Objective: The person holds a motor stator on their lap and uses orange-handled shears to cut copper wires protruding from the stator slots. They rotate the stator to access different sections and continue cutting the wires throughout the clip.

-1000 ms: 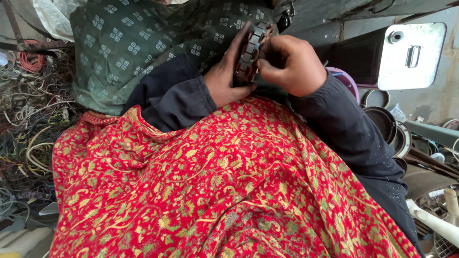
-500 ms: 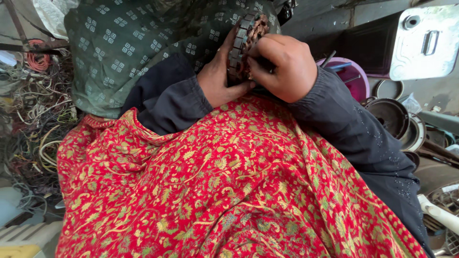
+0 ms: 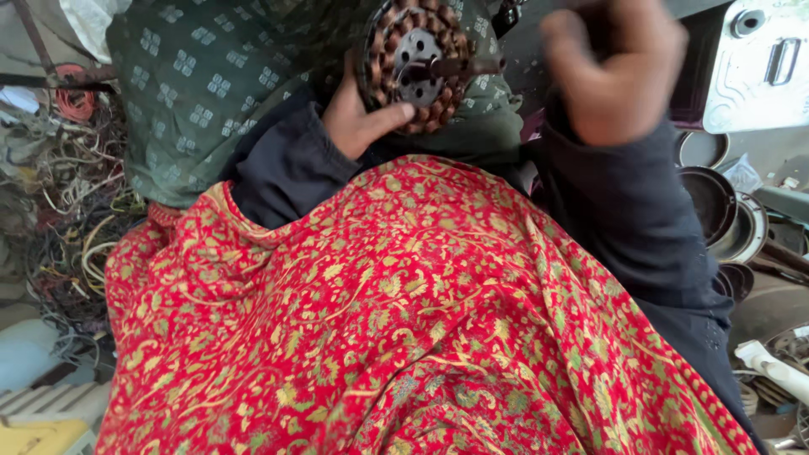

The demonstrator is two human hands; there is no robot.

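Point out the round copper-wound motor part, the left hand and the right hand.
Motor part (image 3: 415, 63): head view, on its grey centre plate.
Left hand (image 3: 358, 122): head view, on the palm below the motor part it holds.
Right hand (image 3: 611, 72): head view, on the back of the blurred, loosely curled hand.

A heap of tangled wires (image 3: 59, 211) fills the left side, with an orange coil (image 3: 74, 101) near its top. On the right, dark round pans (image 3: 716, 202) lie stacked under a grey metal plate (image 3: 758, 67). A white pipe (image 3: 771, 366) lies at the lower right. Daylight is soft.
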